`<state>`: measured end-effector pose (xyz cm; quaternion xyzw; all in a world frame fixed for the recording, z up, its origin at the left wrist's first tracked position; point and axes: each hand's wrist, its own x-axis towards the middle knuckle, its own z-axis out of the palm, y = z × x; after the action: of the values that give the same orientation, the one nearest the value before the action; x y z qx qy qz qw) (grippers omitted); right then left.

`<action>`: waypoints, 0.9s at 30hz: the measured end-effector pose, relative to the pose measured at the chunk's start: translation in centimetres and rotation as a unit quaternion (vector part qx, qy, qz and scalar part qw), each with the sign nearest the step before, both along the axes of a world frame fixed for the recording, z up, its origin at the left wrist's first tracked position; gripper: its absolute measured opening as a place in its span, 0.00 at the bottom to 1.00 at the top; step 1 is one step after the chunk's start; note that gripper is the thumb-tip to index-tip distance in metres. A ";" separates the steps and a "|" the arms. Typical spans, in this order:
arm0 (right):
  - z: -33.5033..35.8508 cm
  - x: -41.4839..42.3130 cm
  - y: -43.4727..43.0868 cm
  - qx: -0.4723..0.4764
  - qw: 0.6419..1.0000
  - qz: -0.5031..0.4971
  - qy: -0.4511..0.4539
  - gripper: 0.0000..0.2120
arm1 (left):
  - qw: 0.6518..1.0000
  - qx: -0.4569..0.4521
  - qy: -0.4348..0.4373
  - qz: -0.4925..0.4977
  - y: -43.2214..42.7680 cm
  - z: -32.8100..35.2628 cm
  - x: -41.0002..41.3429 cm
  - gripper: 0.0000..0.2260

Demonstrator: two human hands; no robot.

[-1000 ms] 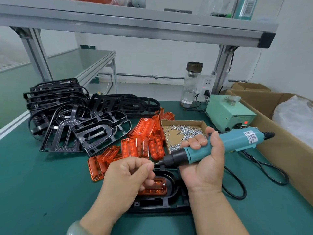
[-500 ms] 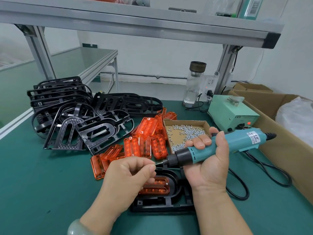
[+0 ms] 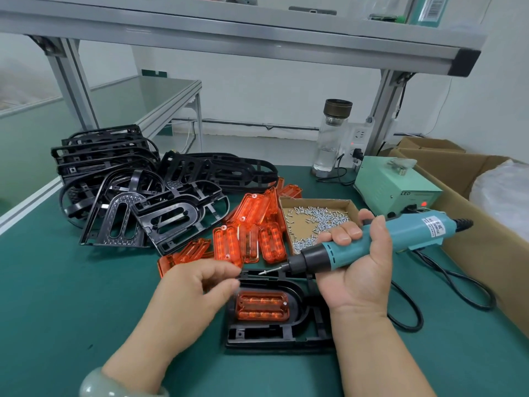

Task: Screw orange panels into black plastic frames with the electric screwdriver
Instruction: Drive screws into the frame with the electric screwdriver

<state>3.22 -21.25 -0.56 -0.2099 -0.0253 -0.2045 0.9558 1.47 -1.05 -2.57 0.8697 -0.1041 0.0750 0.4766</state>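
Observation:
A black plastic frame [image 3: 259,333] lies on the green mat in front of me, with an orange panel [image 3: 262,306] seated in it. My right hand [image 3: 357,270] grips the teal electric screwdriver [image 3: 372,242], held almost level above the frame's far edge. Its bit points left and carries a small screw [image 3: 264,271] on the tip. My left hand [image 3: 197,285] hovers just left of that screw, thumb and forefinger slightly apart, with nothing visible between them.
Loose orange panels [image 3: 252,230] and a heap of black frames [image 3: 143,196] lie behind to the left. A cardboard tray of screws [image 3: 315,219], a green power box [image 3: 395,187], a bottle [image 3: 332,136], the tool's cable [image 3: 415,310] and a large carton [image 3: 486,239] fill the right.
My left hand's fingertips were pinched at the bit tip; they have now drawn back to the left, leaving the screw on the bit. The screwdriver has stayed put.

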 end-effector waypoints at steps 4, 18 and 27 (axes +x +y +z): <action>0.0 0.2 -0.3 -0.023 0.999 -0.014 0.020 0.06 | 0.993 0.107 0.052 -0.023 1.0 -0.9 0.1 0.11; -0.2 0.0 0.5 -0.133 0.990 -0.003 0.043 0.07 | 0.979 0.192 0.033 -0.055 -1.7 -1.9 -0.5 0.17; -0.1 -0.2 0.5 -0.185 0.982 -0.001 0.039 0.09 | 0.979 0.192 0.040 -0.054 -1.9 -2.1 -0.2 0.17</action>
<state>3.00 -20.71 -0.69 -0.3909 -0.0254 -0.1891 0.9004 1.27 -2.98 -4.62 0.9404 -0.1440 -0.0070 0.3079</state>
